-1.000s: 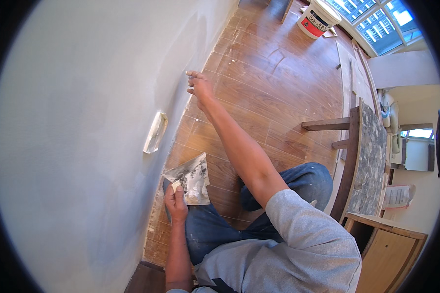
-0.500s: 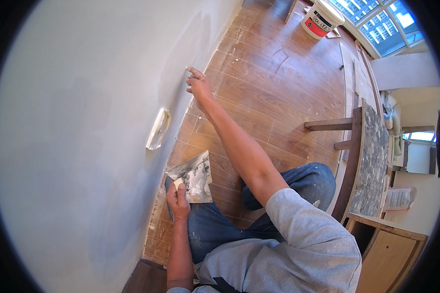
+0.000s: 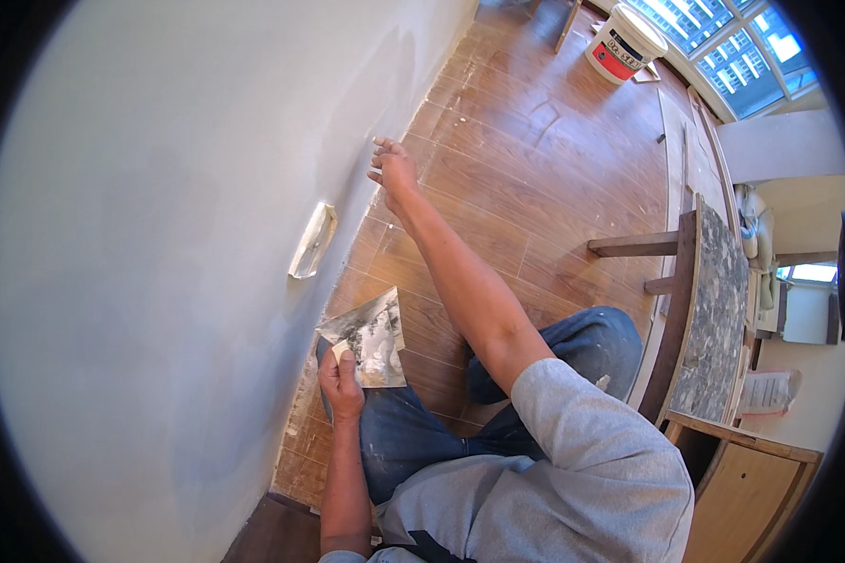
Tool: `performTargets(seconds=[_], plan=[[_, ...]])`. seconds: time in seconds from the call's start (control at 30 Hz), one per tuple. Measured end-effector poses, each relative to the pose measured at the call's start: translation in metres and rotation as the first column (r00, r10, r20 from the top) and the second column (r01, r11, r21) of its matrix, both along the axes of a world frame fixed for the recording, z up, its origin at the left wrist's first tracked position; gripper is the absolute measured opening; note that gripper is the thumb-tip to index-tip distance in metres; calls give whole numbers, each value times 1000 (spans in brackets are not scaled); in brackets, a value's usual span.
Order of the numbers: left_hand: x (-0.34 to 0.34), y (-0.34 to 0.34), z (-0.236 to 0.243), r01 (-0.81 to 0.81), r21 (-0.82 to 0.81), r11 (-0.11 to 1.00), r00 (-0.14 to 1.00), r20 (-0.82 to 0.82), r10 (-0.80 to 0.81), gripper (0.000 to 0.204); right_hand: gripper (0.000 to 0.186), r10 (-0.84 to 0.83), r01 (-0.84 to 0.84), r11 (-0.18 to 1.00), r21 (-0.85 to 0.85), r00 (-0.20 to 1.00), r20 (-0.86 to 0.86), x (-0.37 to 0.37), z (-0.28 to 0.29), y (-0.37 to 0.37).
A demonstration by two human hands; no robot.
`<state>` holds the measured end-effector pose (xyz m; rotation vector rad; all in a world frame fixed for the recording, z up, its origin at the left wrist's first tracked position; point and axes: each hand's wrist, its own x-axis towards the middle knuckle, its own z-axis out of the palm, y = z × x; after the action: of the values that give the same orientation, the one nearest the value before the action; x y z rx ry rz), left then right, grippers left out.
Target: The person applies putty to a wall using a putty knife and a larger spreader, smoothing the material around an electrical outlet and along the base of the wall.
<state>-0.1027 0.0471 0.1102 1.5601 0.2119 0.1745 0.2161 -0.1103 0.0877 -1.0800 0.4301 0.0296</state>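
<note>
Against my left leg, my left hand point(image 3: 344, 389) is closed on a flat, roughly square metal putty plate point(image 3: 381, 345) smeared with grey and white. A small pale block point(image 3: 340, 351) shows by my thumb; whether it belongs to the plate I cannot make out. My right arm reaches forward along the pale wall point(image 3: 160, 281). At its end my right hand point(image 3: 396, 173) is held close to the lower wall, fingers apart and partly bent, with a whitish tip on the index finger. I cannot tell if the fingertips touch the wall. Between my hands, a pale rectangular wall fitting point(image 3: 313, 241) sits low on the wall.
Wooden floorboards point(image 3: 498, 188) with pale specks run along the wall. A white bucket point(image 3: 624, 45) with a red and black label stands far ahead, near a window point(image 3: 737, 52). To my right are a stained wooden bench point(image 3: 709, 319) and a wooden cabinet point(image 3: 746, 493).
My right hand has shifted slightly right and toward me, its fingers a bit farther from the wall. My left hand keeps its hold on the putty plate. The view has tilted slightly.
</note>
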Motion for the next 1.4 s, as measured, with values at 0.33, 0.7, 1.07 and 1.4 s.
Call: performTargets(seconds=[0.33, 0.7, 1.07, 1.4], plan=[[3, 2, -5, -8, 19, 1000, 1000, -14, 9, 28, 28, 163, -142, 782, 607, 986, 21, -4, 37, -47], [6, 4, -10, 107, -70, 992, 994, 22, -106, 24, 23, 104, -301, -502, -811, 910, -402, -76, 135, -293], [13, 8, -16, 100, -204, 974, 993, -37, -109, 25, 15, -357, -339, -930, 144, 735, -577, -282, 222, -479], [13, 8, -5, 103, -74, 992, 992, -62, -108, 24, 22, -459, -579, -808, 112, 499, -735, -263, 244, -417]])
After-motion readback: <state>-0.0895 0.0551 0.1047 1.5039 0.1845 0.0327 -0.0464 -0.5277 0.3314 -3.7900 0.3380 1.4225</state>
